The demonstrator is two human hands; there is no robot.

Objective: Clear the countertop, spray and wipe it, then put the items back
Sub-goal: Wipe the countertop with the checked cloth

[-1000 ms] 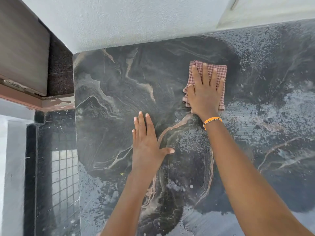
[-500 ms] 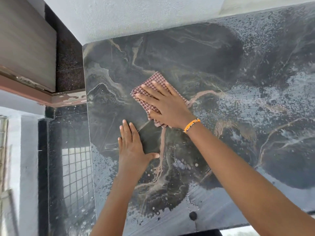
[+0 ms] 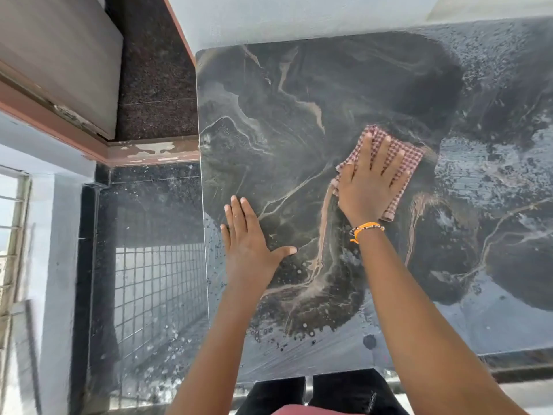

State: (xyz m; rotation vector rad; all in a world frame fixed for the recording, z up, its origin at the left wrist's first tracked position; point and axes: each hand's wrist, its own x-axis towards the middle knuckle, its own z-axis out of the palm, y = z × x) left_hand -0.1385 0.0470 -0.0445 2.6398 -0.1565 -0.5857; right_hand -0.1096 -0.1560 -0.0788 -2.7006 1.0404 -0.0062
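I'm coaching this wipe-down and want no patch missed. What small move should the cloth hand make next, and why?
Probably slide the right hand, pressing flat on the checked cloth, rightward: the countertop left of it looks dull and wiped, while the streaky film just right of the cloth looks unwiped. The left hand lies flat, bracing.

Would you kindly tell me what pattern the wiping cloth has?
The cloth is a red-and-white small check, seen in the head view.
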